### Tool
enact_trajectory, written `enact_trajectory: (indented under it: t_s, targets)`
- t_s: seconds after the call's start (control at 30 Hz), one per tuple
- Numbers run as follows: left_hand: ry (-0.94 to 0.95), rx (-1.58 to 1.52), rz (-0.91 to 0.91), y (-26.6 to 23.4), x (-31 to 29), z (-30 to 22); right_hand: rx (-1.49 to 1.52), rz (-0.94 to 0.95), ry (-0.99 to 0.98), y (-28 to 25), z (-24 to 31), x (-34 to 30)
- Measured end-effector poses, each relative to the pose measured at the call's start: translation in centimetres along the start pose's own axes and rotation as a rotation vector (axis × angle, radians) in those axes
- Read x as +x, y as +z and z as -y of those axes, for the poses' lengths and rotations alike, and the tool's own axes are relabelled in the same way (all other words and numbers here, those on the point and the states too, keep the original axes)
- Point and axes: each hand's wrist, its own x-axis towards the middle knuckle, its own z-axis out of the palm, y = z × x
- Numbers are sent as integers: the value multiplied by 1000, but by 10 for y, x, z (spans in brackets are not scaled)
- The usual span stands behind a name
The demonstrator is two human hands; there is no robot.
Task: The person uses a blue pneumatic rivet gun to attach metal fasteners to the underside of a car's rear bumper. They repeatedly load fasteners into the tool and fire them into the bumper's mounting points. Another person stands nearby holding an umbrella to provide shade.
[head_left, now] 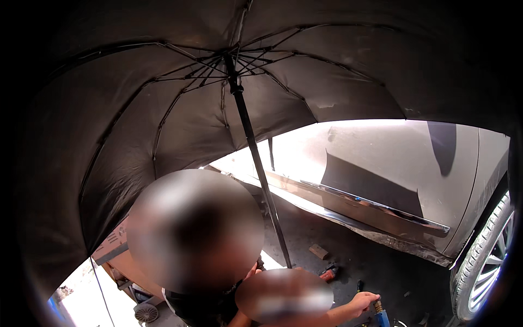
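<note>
Umbrella (201, 109): dark canopy arching overhead, ribs spread; its shaft (256, 155) slants down and slightly right until a blurred patch (283, 296) covers the lower end, so what holds it cannot be told.
Co-worker (199, 308): close by at lower left, in a black top, head blurred; a half-hidden hand (253, 271) shows just left of the shaft's foot.
Right hand (364, 303): stretched out to the right, low in the view; its forearm rises from the lower edge, so it may be the wearer's, but the blurred patch hides where the arm begins. No left hand of the wearer can be made out.
Grip: fingers drawn together at the tips; whether they pinch the tool or only come beside it, I cannot tell.
Blue tool (383, 319): just right of those fingertips and a little below, brass-coloured neck uppermost. Its long axis stands near upright, across the reaching forearm; the frame cuts off its lower end.
Nearer hand: the outstretched one; the half-hidden one is well apart, to the left.
Ground: dark, bearing a red tool (329, 273) and a small block (318, 251), both up and left of the grip.
Car (376, 158): beyond, grey side panel, wheel (487, 264) at far right.
</note>
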Motion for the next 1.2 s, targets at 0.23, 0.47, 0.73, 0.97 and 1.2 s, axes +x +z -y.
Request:
enact_trajectory:
  t_s: [0.23, 0.47, 0.73, 0.97, 1.2]
  targets:
    - [135, 200, -68, -5, -9, -14, 16, -162, -55, 51, -2, 0]
    - [143, 206, -85, -22, -12, -29, 191, -53, -34, 51, 27, -10]
    - [123, 152, -54, -9, -9, -32, 263, -27, -67, 62, 56, -37]
    - [133, 71, 18, -7, -16, -40, -5, -13, -116, 78, 44, -48]
    - [138, 143, 76, 16, -19, -33, 429, 524, 142, -8, 33, -2]
